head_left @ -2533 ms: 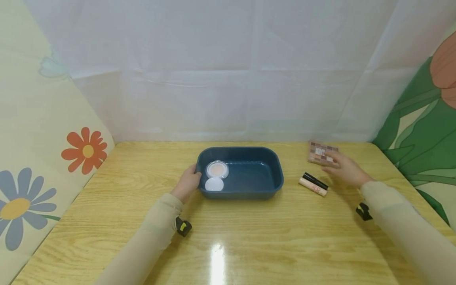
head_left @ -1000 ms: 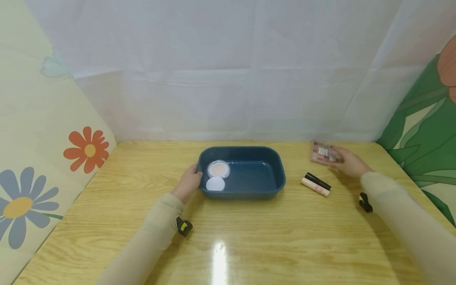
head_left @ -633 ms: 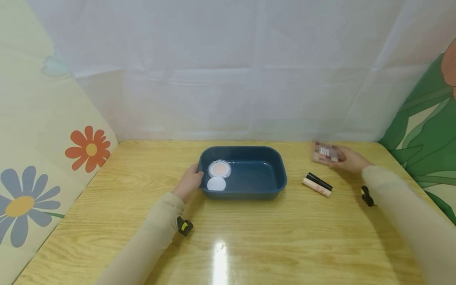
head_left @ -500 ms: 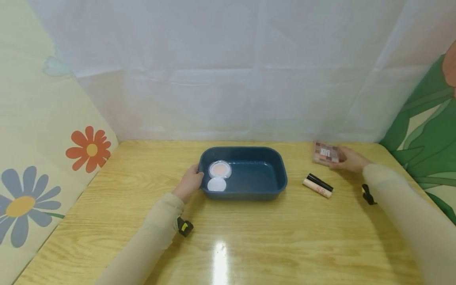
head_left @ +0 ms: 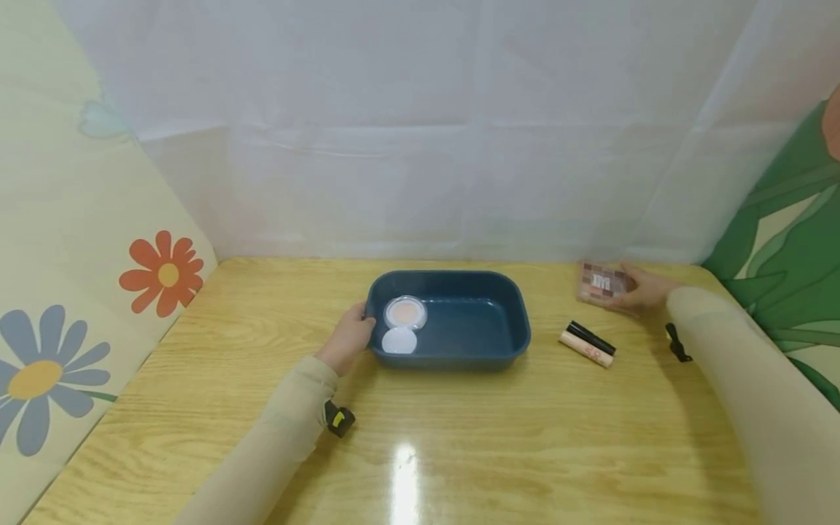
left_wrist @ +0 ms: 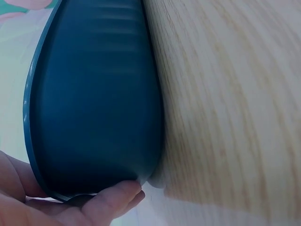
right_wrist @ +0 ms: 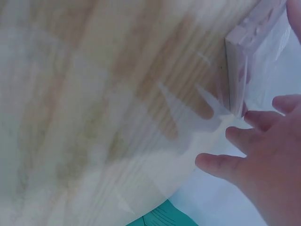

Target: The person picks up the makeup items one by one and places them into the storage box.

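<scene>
Head view: wood-grain table [head_left: 328, 452], backed by a hanging white cloth [head_left: 420, 146].
Blue tray [head_left: 453, 362]: stands on the far half of the table, near its middle, long side facing the camera; probably placed for reach from either side.
Left hand [head_left: 346, 337]: grips the tray at its left end, by the rim. Judged purpose: to keep the tray from sliding.
Compact [head_left: 405, 312]: lies in the tray's left end, pale round face up. White disc [head_left: 399, 340] touches its near side; possibly its lid, folded back.
Palette [head_left: 599, 282]: right of the tray, well apart from it, near the table's far edge. Whether any edge is raised cannot be told.
Right hand [head_left: 646, 288]: thumb and fingers straddle the palette's right part, outer fingers fanned clear in the right wrist view; firmness of pinch cannot be told. Spanning opposite edges likely suits so thin a case.
Black tube [head_left: 593, 337] and pink tube [head_left: 587, 348]: side by side, slanted, nearer than the palette, clear of both hands.
</scene>
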The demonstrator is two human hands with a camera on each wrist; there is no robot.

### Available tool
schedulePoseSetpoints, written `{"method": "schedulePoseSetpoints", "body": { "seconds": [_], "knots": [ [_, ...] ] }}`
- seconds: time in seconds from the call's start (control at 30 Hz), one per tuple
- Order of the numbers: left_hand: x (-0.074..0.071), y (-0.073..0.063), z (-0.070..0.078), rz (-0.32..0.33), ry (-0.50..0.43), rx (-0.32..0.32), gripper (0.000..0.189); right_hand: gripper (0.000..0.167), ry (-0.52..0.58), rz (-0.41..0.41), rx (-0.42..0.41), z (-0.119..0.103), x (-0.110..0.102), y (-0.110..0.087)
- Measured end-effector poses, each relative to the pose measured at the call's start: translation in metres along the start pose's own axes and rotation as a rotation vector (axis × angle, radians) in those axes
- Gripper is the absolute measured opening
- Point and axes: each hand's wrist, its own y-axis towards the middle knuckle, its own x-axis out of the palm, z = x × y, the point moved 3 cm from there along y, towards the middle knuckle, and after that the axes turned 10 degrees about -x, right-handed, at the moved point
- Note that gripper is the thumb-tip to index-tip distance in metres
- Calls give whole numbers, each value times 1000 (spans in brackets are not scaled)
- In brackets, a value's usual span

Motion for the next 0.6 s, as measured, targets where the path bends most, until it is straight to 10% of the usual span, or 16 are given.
{"method": "schedulePoseSetpoints", "body": {
  "seconds": [0.6],
  "knots": [
    [0, 0, 0, 9, -4, -12, 48, 113, -189, 32, -41, 15, -7, 21]
  ]
}}
